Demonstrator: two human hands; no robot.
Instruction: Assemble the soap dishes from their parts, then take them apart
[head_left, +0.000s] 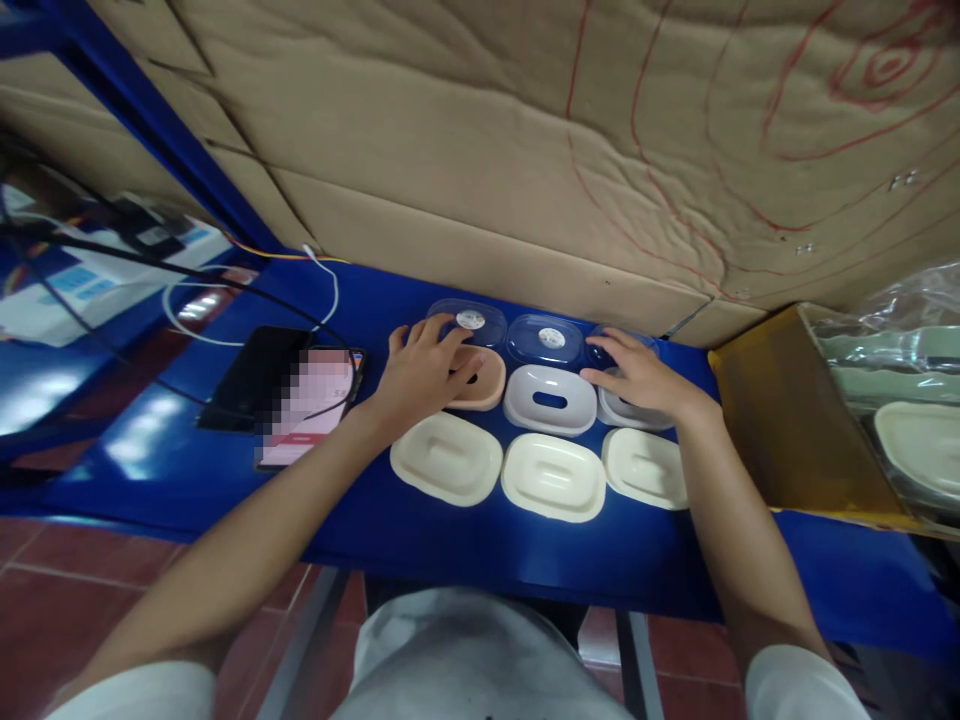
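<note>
Three rows of small oval plastic soap-dish parts lie on the blue table. My left hand [424, 365] rests with spread fingers over the peach slotted tray [480, 390], its fingertips at the left clear lid [480, 325]. My right hand [637, 372] reaches over the right grey tray [637, 412], thumb and fingers apart, fingertips at the right clear lid [600, 353]. Between the hands sit a middle clear lid [532, 350] with a round sticker and a grey slotted tray [574, 395]. Nearest me are three cream pieces: left [446, 460], middle [553, 478] and right [646, 468].
A phone [311, 410] with a lit screen and a black flat device [255, 375] lie to the left, among cables. At the right stands an open cardboard box [795, 420] holding green and cream plastic parts. A cardboard wall [450, 150] closes off the back.
</note>
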